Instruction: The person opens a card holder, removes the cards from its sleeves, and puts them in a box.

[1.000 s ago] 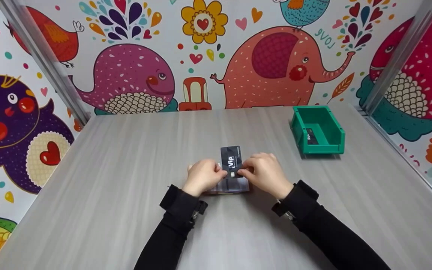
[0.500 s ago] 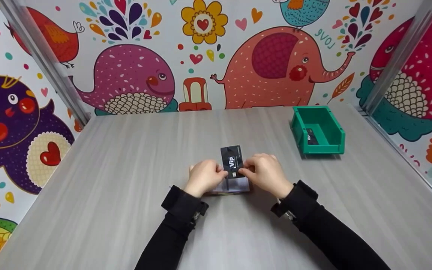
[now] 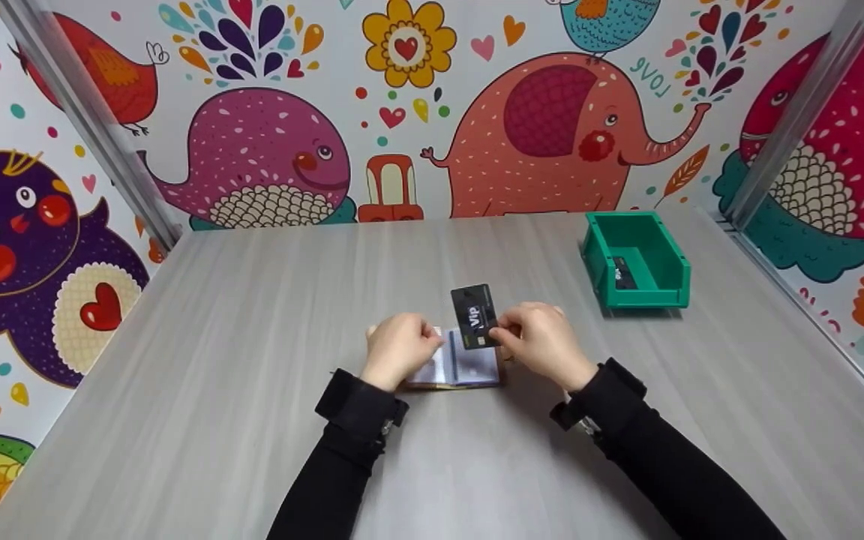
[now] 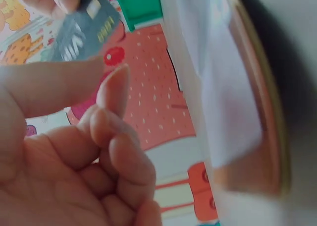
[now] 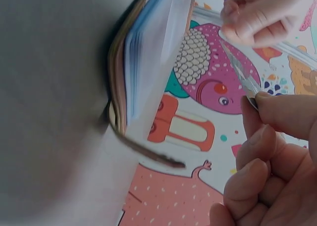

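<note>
My right hand [image 3: 543, 345] pinches a black bank card [image 3: 472, 311] marked "Vip" between thumb and index finger at its lower right edge. The card is raised, tilted slightly, over an open card holder [image 3: 475, 367] with clear plastic sleeves. In the right wrist view the card [image 5: 238, 70] shows nearly edge-on, and the holder's strap [image 5: 153, 155] sticks out from its brown cover. My left hand [image 3: 400, 349] hovers over the holder's left side, its fingers [image 4: 131, 159] loosely curled, holding nothing. Thumb and index tips come close together in the left wrist view.
A green plastic bin [image 3: 646, 298] stands at the back right of the wood-grain table [image 3: 267, 315], with another black card [image 3: 622, 273] inside. Walls with cartoon animals and metal posts [image 3: 94, 127] border the table's back and sides.
Both hands held the card low over the holder before. My left hand has let go and drawn slightly left; my right hand has lifted the card up and right, uncovering the sleeves.
</note>
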Action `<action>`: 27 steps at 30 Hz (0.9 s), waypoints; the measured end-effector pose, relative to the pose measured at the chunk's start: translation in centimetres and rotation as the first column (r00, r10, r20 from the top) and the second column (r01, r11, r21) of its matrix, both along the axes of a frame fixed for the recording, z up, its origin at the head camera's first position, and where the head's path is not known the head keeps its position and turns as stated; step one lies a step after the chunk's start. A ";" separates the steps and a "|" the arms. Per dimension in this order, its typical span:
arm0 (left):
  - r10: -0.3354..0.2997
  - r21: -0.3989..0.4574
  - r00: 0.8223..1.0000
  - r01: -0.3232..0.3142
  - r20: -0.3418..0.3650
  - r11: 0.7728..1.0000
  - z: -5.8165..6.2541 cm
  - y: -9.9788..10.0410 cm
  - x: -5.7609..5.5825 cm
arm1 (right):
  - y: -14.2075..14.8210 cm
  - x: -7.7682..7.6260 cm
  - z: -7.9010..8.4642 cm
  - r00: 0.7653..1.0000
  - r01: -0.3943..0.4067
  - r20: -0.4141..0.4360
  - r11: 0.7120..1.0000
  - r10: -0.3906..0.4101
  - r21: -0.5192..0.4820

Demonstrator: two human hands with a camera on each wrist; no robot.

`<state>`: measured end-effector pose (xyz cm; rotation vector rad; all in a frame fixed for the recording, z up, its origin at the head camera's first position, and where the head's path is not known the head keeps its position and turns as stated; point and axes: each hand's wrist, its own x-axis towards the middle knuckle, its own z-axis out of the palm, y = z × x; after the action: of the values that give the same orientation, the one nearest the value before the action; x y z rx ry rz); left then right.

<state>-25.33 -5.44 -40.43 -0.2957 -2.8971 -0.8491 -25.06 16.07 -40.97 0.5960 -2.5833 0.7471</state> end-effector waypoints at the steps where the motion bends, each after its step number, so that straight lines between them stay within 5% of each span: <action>1: 0.023 -0.017 1.000 -0.023 -0.004 1.000 0.0 -0.2 -0.1 | 0.2 -0.1 0.0 1.000 0.007 0.001 1.000 -0.007 0.000; 11: 0.157 -0.153 0.987 -0.161 -0.041 0.975 -0.8 -1.8 -0.9 | 3.0 -0.9 0.6 0.995 0.099 0.012 0.995 -0.099 0.002; 27: 0.164 -0.213 0.985 -0.149 0.053 0.966 -1.6 -2.3 -1.4 | 7.9 -1.5 1.8 0.977 0.210 0.050 0.977 -0.208 -0.041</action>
<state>-26.68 -7.79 -42.00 -0.0527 -3.0293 -0.5424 -26.56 23.94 -39.22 0.2896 -2.6104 0.7541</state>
